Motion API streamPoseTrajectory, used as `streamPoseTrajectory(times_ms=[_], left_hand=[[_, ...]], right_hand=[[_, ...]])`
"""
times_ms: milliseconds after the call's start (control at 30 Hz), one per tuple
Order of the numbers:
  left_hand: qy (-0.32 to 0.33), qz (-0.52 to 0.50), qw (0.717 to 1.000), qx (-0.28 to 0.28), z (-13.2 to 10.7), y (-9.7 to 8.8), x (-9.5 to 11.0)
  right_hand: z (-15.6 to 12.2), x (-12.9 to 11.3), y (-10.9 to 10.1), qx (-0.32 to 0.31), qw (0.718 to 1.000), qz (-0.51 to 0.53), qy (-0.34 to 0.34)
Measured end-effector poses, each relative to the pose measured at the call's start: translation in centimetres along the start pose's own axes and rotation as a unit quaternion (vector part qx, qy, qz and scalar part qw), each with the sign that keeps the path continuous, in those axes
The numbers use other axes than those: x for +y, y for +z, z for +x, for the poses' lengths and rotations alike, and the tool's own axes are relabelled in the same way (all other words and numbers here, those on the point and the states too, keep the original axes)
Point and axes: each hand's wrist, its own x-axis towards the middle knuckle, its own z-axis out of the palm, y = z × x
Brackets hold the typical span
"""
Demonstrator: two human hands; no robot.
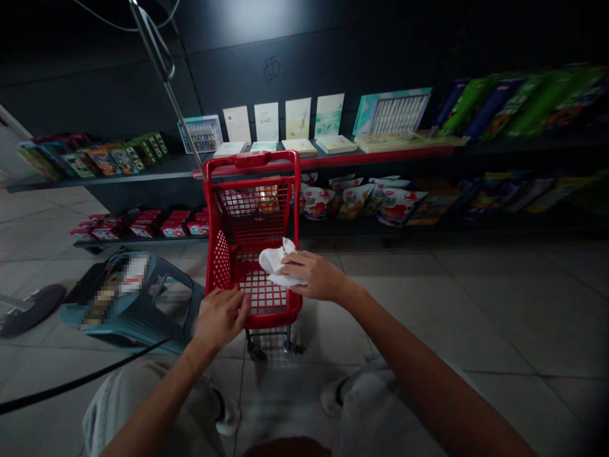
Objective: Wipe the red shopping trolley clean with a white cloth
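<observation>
In front of me stands a small red plastic shopping cart [294, 219] with a latticed basket and dark casters. My right hand [316, 274] has its fingers closed on a crumpled white cloth [273, 261], over the right side of the basket. At the cart's near left corner, my left hand [221, 315] lies with bent fingers over the rim, which it hides there. The fingers appear to grip that rim, with the thumb toward the basket.
A grey-blue plastic stool [157, 324] with blurred items on top stands left of the cart. Behind are shelves [176, 166] with books, boxes and snack bags [316, 202]. A metal pole [176, 105] rises behind the cart. A black strap [85, 379] crosses the lower left.
</observation>
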Motion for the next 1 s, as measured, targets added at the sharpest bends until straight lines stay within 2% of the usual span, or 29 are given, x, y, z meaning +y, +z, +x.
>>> streamPoseTrajectory(times_ms=[100, 200, 367, 567, 833, 1000], left_hand=[[0.028, -0.016, 0.999, -0.007, -0.9, 1.1, 3.4], [0.038, -0.010, 0.999, -0.025, -1.2, 2.2, 4.5], [0.064, -0.020, 0.998, -0.013, -1.4, 2.8, 3.1], [0.060, -0.025, 0.998, 0.021, -2.4, 2.5, 1.0], [0.058, -0.027, 0.998, 0.009, -2.5, 3.1, -1.8], [0.064, -0.018, 0.998, -0.002, -1.9, 3.0, -3.1]], right_hand=[[0.2, 0.4, 0.4, -0.010, 1.000, -0.015, -0.006], [0.5, 0.9, 0.5, -0.023, 1.000, -0.022, -0.003], [0.6, 2.0, -0.1, -0.006, 0.999, -0.024, 0.024], [1.0, 2.5, 0.0, 0.021, 0.998, -0.020, 0.051], [2.2, 3.1, 0.1, 0.037, 0.994, -0.045, 0.095], [2.6, 4.2, 0.3, 0.069, 0.988, -0.060, 0.124]])
